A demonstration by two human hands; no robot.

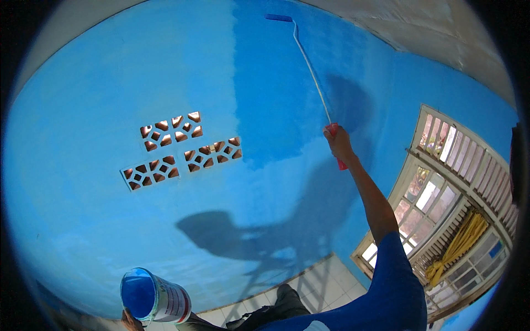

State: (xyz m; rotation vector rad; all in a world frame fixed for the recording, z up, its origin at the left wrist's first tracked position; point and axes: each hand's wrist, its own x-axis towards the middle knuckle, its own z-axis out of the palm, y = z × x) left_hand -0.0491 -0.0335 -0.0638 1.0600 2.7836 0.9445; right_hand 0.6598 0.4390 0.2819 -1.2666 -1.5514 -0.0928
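My right hand (339,144), its arm stretched up and forward, is wrapped round the red handle of a paint roller (312,76). The long thin rod runs up to a blue roller head (279,18) high on the wall (182,71), over a darker blue patch (270,110). Whether the head presses on the wall I cannot tell. At the lower left, my left hand (131,321) grips a paint bucket (172,303) near its base and side; only part of the hand shows. Blue paint coats the inside of the tilted bucket.
Three pierced vent blocks (182,149) are set in the wall left of the darker patch. On the right stands a slatted window (425,193) with a bunched yellow cloth (464,237). Below are white floor tiles (326,281). A shadow falls across the wall.
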